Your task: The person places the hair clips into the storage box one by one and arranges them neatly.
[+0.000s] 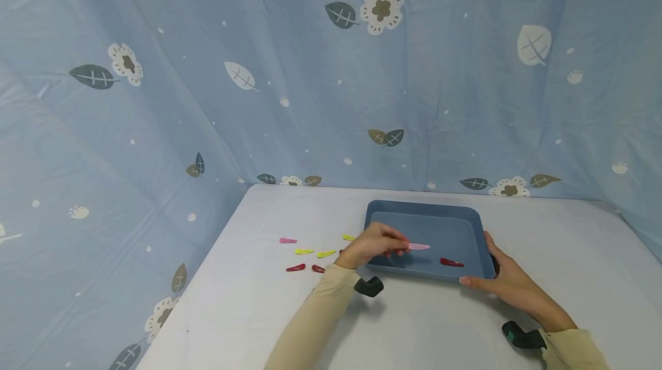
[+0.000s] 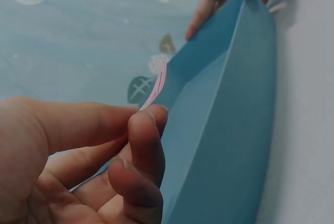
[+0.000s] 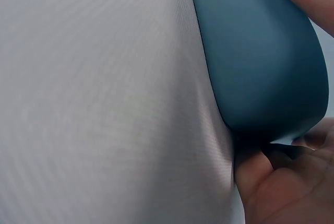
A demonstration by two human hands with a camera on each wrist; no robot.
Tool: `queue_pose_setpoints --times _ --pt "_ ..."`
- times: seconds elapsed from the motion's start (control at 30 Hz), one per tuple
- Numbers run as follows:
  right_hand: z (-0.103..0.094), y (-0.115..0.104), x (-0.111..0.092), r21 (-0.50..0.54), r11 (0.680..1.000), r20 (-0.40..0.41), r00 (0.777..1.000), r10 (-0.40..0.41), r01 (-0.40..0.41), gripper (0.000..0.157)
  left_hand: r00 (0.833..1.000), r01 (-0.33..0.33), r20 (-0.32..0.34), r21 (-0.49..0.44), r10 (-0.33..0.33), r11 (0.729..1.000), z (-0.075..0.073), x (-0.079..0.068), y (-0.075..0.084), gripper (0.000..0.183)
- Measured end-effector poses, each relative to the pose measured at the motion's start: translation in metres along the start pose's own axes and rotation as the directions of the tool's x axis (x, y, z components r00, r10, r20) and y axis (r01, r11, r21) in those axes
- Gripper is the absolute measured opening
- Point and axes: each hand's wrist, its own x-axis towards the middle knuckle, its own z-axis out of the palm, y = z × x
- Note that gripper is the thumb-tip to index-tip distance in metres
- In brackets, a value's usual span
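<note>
My left hand (image 1: 373,245) pinches a pink snap hair clip (image 1: 420,246) between thumb and fingertips, above the blue tray (image 1: 421,225). In the left wrist view the clip (image 2: 156,87) sticks out beyond the fingertips, apart from the tray wall. My right hand (image 1: 512,281) grips the tray at its near right corner, thumb on the near side and fingers round the right side. The right wrist view shows some of those fingers tucked beneath the tray's corner (image 3: 261,62). One dark red hair clip (image 1: 452,262) lies inside the tray.
Left of the tray, several hair clips lie scattered on the white tabletop (image 1: 233,312): pink (image 1: 288,240), yellow (image 1: 304,251) and red (image 1: 296,268). My left forearm and hand partly cover some. A blue patterned curtain (image 1: 310,100) hangs behind and along the left.
</note>
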Motion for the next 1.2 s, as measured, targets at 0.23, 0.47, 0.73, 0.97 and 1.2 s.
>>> queue_pose_setpoints --times 0.23,0.47,0.73,0.97,1.2 --pt "0.000 0.001 0.000 0.001 1.000 0.000 1.000 -0.009 0.009 0.122 1.000 0.029 -0.003 0.030 -0.029 0.999 0.005 0.005 -0.004 0.008" --pt "0.000 0.001 0.001 0.008 1.000 -0.001 1.000 -0.020 0.020 0.121 0.999 0.037 0.024 0.073 -0.039 0.997 0.007 0.011 -0.007 0.009" --pt "0.000 0.002 0.001 0.009 1.000 -0.001 1.000 -0.027 0.027 0.120 0.998 0.053 0.027 0.082 -0.055 0.995 0.011 0.016 -0.011 0.010" --pt "-0.001 0.002 0.000 -0.020 0.999 -0.009 0.999 -0.042 0.042 0.119 0.998 0.065 0.000 0.107 -0.065 0.992 0.015 0.016 -0.009 0.009" --pt "-0.001 0.002 0.000 -0.010 0.999 -0.008 0.999 -0.041 0.041 0.119 0.997 0.079 -0.027 0.155 -0.076 0.985 0.018 0.019 -0.009 0.007"
